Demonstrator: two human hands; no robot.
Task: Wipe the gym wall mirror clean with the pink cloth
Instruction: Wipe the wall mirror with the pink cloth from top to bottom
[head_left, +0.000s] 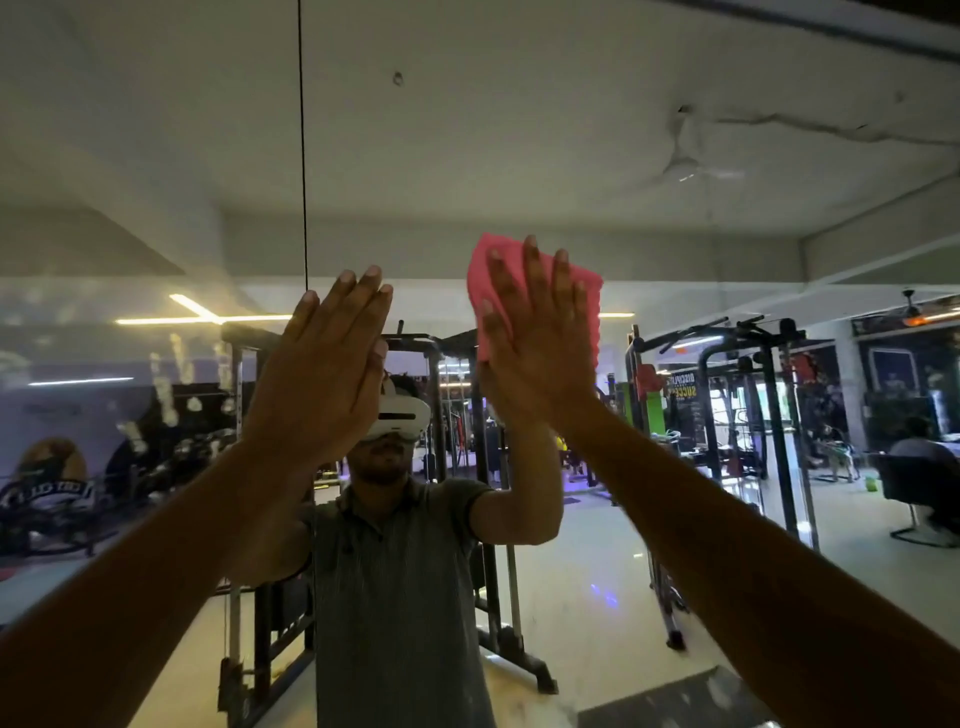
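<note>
My right hand presses the pink cloth flat, grip wide, on the mirror. My bare left hand, also wide, could smudge it.

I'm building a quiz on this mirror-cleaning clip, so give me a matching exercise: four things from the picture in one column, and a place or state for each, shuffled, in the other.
Things:
1. pink cloth
2. left hand
3. smudges
4. dark vertical line

Places or states:
A. whitish marks on the mirror left of both hands
B. runs down from the top edge to just above the left fingers
C. flat and bare, holding nothing
D. pressed to the glass under the flat right hand

Pairs: 1-D, 2-C, 3-A, 4-B
</note>
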